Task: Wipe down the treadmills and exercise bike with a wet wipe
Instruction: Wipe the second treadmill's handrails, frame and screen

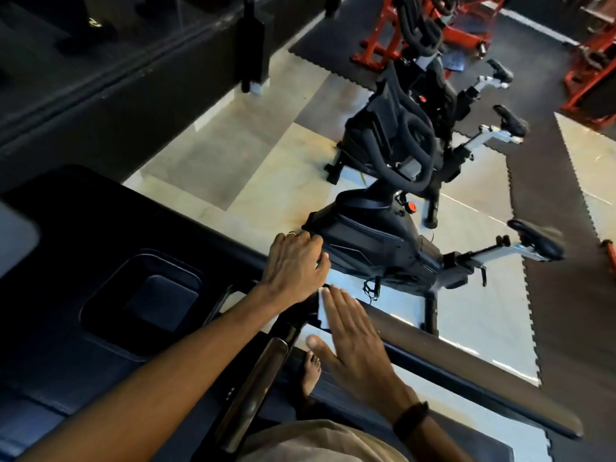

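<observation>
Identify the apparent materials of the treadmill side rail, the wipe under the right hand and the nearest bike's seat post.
Side rail: likely hard plastic, dark with soft sheen. Wet wipe: thin white sheet, likely nonwoven, lying flat under the right hand. Seat post: looks like bare metal, pale silver.

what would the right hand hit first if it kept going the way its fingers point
Probably the left hand: the right hand lies flat on the white wipe, fingertips aimed up-left, almost at the left wrist. Depth is unclear.
</observation>
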